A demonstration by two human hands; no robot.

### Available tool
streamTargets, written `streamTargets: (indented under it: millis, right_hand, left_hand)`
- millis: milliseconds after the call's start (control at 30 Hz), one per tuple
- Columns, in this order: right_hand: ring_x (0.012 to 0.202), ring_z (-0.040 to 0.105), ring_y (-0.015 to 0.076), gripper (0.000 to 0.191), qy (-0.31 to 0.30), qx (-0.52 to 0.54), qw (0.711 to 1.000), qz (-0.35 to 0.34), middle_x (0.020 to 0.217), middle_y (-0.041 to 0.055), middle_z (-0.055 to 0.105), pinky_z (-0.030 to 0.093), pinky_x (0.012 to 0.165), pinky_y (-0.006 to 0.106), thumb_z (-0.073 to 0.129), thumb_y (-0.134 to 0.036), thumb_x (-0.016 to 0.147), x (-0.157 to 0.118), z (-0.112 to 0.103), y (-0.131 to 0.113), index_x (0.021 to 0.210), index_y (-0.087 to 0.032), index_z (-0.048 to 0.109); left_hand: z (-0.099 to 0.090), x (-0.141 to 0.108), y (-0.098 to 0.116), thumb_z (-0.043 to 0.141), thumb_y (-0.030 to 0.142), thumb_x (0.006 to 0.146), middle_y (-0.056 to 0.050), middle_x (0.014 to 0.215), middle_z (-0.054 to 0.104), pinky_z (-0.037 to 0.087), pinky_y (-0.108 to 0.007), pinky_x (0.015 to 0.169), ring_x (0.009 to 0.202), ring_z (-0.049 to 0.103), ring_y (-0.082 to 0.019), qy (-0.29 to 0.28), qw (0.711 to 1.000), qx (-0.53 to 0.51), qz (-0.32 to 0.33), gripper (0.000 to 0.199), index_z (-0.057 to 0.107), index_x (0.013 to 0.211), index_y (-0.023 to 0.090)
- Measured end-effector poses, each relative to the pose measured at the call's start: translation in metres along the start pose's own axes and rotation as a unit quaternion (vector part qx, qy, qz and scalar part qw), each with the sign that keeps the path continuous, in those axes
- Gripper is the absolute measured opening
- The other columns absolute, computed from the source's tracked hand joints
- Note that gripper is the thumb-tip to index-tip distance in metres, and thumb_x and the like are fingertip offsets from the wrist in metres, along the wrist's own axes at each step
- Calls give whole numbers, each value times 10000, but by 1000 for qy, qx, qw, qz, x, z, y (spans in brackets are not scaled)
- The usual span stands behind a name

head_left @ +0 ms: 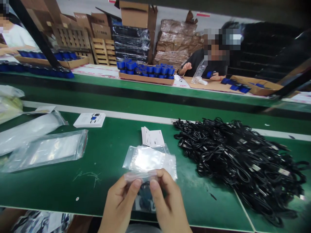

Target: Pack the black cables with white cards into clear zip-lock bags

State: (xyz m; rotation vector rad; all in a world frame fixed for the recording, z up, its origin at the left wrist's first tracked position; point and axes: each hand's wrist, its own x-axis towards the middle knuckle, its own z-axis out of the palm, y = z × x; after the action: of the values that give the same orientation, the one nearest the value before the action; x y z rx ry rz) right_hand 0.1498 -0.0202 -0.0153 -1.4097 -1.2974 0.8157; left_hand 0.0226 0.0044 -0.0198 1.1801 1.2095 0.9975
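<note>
- Pinching the top edge of a clear bag (141,176) with left hand (119,200) and right hand (170,200), probably to hold its mouth flat.
- Showing a dark cable (145,194) below the thumbs, apparently inside.
- Placed just beyond the fingers: flat bags (152,158) and leaflets (154,138), presumably for short reaches.
- Heaped to the right, likely for easy picking: black cables (230,155).
</note>
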Motion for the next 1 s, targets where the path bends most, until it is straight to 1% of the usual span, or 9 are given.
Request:
streamTargets:
  millis: [67, 167, 333, 433, 567, 633, 733, 833, 1000]
  right_hand:
    - [614, 586, 159, 221, 5, -69, 997, -38, 694, 24, 613, 423, 580, 246, 410, -296, 939, -4, 9, 4, 819, -189, 562]
    - [490, 570, 155, 252, 32, -111, 992, -46, 623, 31, 648, 395, 501, 252, 372, -285, 955, -10, 22, 10, 792, -202, 544]
    - [438, 571, 163, 191, 46, -100, 992, -64, 605, 37, 675, 396, 466, 257, 390, -285, 951, -12, 32, 13, 819, -220, 512]
    - [421, 557, 158, 235, 47, -103, 989, -93, 560, 18, 625, 392, 457, 254, 356, -267, 965, -11, 34, 15, 789, -224, 506]
    - [435, 561, 168, 277, 102, -153, 971, -154, 567, 24, 616, 400, 472, 266, 329, -278, 989, -12, 37, 21, 836, -206, 548]
    - [440, 553, 163, 313, 86, -160, 970, -161, 567, 23, 610, 402, 477, 265, 310, -277, 995, -13, 35, 20, 825, -204, 563]
    - [509, 568, 158, 329, 66, -129, 983, -113, 613, 23, 612, 429, 527, 257, 321, -285, 994, -10, 26, 13, 807, -206, 580]
    - [606, 570, 144, 248, 48, -30, 998, -36, 694, 12, 602, 452, 582, 230, 409, -300, 966, -3, 11, 4, 808, -205, 574]
    - [579, 492, 124, 213, 23, 70, 996, 57, 628, -24, 532, 411, 546, 208, 555, -358, 894, 5, -4, -2, 762, -191, 575]
  left_hand:
    - [6, -3, -1, 582, 488, 833, -6, 768, 714, 520, -214, 670, 715, 650, -160, 55, 997, 35, 31, 297, 653, 807, 201]
    - [15, -7, -3, 495, 509, 884, 23, 715, 641, 488, -202, 625, 639, 584, -133, 131, 987, 64, 64, 307, 581, 816, 222]
    - [20, -9, -9, 450, 544, 898, 41, 652, 614, 482, -192, 571, 579, 585, -123, 114, 986, 66, 104, 330, 543, 821, 237]
    - [21, -9, -11, 452, 517, 909, 67, 581, 587, 444, -194, 517, 498, 545, -109, 122, 984, 70, 109, 313, 527, 774, 244]
    - [23, -11, -14, 491, 514, 894, 84, 533, 568, 393, -203, 482, 445, 508, -97, 138, 982, 77, 108, 306, 528, 751, 247]
    - [23, -13, -15, 494, 531, 887, 77, 538, 580, 397, -214, 507, 462, 521, -104, 140, 981, 76, 111, 318, 542, 757, 244]
    - [20, -14, -13, 472, 562, 883, 29, 662, 654, 446, -235, 620, 610, 596, -143, 142, 982, 65, 103, 352, 588, 830, 234]
    - [14, -12, -6, 479, 576, 868, -25, 829, 696, 474, -258, 731, 781, 621, -185, 127, 990, 44, 51, 389, 622, 874, 214]
    - [-2, -2, 2, 592, 501, 836, 9, 805, 685, 477, -218, 723, 750, 607, -149, 23, 997, -49, -47, 292, 609, 886, 214]
